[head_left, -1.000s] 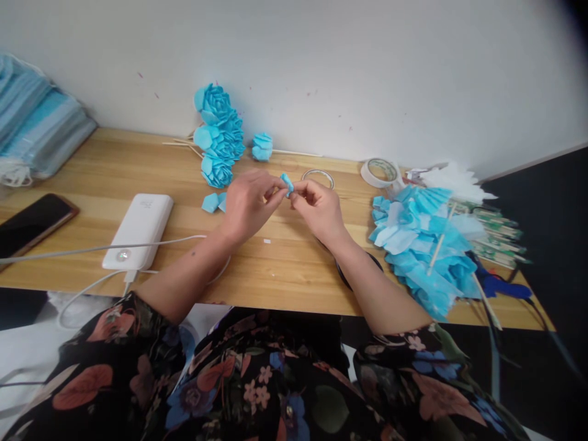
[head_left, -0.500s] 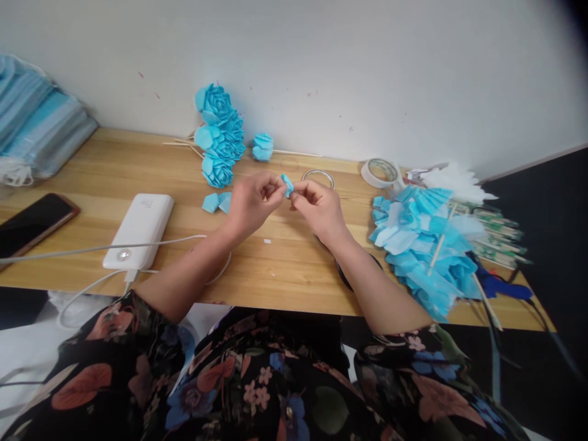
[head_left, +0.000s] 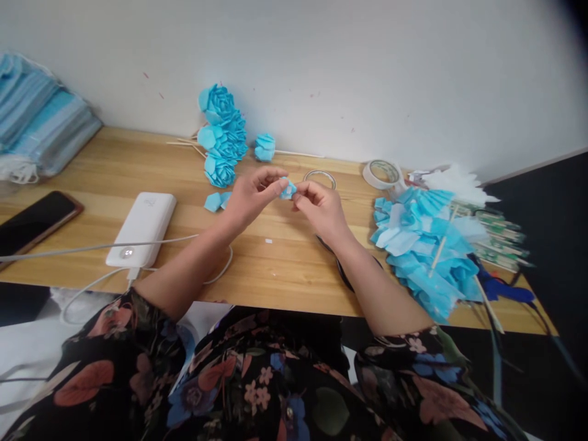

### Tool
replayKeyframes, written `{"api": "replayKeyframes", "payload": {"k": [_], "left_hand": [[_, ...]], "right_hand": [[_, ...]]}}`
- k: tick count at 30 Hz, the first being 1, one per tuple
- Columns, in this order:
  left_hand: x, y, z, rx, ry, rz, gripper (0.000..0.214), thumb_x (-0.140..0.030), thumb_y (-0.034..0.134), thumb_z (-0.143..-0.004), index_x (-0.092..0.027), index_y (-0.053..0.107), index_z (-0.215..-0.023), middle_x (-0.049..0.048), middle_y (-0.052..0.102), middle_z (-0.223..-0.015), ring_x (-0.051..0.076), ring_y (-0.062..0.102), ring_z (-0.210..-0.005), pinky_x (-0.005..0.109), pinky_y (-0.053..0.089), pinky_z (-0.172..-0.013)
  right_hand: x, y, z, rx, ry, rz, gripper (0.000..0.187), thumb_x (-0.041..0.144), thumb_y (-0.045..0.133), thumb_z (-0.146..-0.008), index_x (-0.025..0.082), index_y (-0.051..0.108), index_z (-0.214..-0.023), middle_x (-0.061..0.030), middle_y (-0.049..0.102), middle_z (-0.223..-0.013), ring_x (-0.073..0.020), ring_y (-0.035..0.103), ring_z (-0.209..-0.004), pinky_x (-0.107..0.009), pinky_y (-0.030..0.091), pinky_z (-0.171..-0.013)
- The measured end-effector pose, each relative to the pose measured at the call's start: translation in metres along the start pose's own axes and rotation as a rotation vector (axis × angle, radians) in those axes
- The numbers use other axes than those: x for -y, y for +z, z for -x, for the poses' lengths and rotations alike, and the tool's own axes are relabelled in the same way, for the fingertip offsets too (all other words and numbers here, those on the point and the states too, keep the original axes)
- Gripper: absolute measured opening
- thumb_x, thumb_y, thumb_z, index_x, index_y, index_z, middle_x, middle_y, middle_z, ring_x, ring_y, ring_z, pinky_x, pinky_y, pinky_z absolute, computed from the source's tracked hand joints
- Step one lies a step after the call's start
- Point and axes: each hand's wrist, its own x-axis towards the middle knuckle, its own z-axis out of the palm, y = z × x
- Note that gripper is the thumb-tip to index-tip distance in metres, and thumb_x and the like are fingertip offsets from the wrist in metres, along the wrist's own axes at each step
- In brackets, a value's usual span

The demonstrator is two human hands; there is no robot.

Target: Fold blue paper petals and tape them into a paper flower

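Between my hands, above the table, is a small blue paper petal [head_left: 288,189] with a pale patch on its face. My left hand [head_left: 255,195] pinches it between thumb and fingers from the left. From the right, the fingertips of my right hand [head_left: 322,208] are closed at its edge. Below my left hand lie loose blue petals [head_left: 213,202], partly hidden by it. Behind my hands, a small blue paper bud [head_left: 265,147] sits on a thin stick, and several full blue paper roses [head_left: 221,141] lie in a row to its left.
A tape roll [head_left: 382,174] and a thin ring [head_left: 320,179] lie behind my right hand. Crumpled blue paper [head_left: 427,245] and a blue-handled tool [head_left: 503,288] are at right. At left are a white power bank [head_left: 142,228] with cables, a phone [head_left: 39,223] and bagged masks [head_left: 43,116].
The petal has turned in my fingers, so its face with the pale patch now shows. My left fingers have lifted and straightened a little. The view has shifted slightly.
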Motion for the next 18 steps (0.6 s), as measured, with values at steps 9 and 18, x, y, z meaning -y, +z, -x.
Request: {"api": "replayKeyframes", "payload": {"k": [9, 18], "left_hand": [[-0.0028, 0.0005, 0.0014, -0.057, -0.019, 0.039, 0.02, -0.034, 0.079, -0.083, -0.019, 0.07, -0.073, -0.0001, 0.067, -0.068, 0.012, 0.056, -0.064, 0.028, 0.044, -0.064], [-0.0001, 0.0038, 0.0023, 0.033, -0.081, 0.154, 0.038, -0.055, 0.085, -0.079, -0.02, 0.071, -0.074, 0.0019, 0.069, -0.072, 0.013, 0.057, -0.066, 0.029, 0.05, -0.067]], "right_hand": [[0.0036, -0.0026, 0.003, 0.041, 0.025, -0.04, 0.019, 0.042, 0.066, -0.088, 0.025, 0.073, -0.085, 0.0016, 0.068, -0.074, -0.0161, 0.062, -0.072, -0.035, 0.052, -0.074], [-0.0003, -0.0009, 0.0, -0.029, -0.001, 0.017, 0.013, 0.037, 0.068, -0.082, 0.024, 0.068, -0.078, 0.0022, 0.065, -0.073, -0.015, 0.056, -0.067, -0.034, 0.045, -0.069]]}}
